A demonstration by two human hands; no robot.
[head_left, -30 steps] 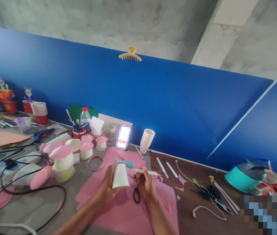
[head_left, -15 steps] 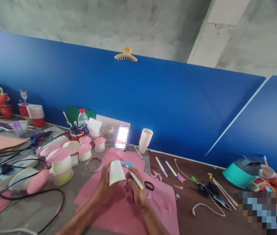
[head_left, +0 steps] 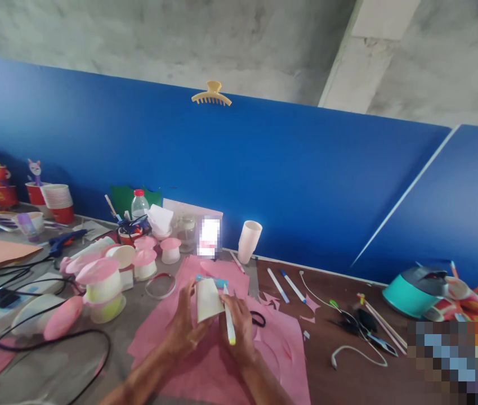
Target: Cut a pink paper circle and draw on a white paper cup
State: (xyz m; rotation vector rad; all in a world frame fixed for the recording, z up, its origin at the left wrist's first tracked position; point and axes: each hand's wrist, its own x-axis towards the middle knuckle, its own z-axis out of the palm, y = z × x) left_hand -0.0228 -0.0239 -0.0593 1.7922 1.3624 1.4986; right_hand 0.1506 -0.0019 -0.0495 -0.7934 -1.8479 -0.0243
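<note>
My left hand [head_left: 184,329] grips a white paper cup [head_left: 208,300], held upside down and tilted over a sheet of pink paper [head_left: 217,360]. My right hand [head_left: 239,329] holds a white marker [head_left: 229,319] with a yellow-green end pointing toward me; its other end rests against the cup's side. Black-handled scissors [head_left: 258,319] lie on the pink paper just right of my right hand.
Pink-topped cup crafts [head_left: 100,284] and black cables [head_left: 31,332] crowd the left. A stack of white cups [head_left: 249,241], loose pens [head_left: 286,284], a teal lidded pot [head_left: 416,290] and a blue partition wall [head_left: 264,174] bound the back and right.
My right hand turned the marker from pointing sideways to upright against the cup. The cup shifted slightly in my left hand, and the view drifted right.
</note>
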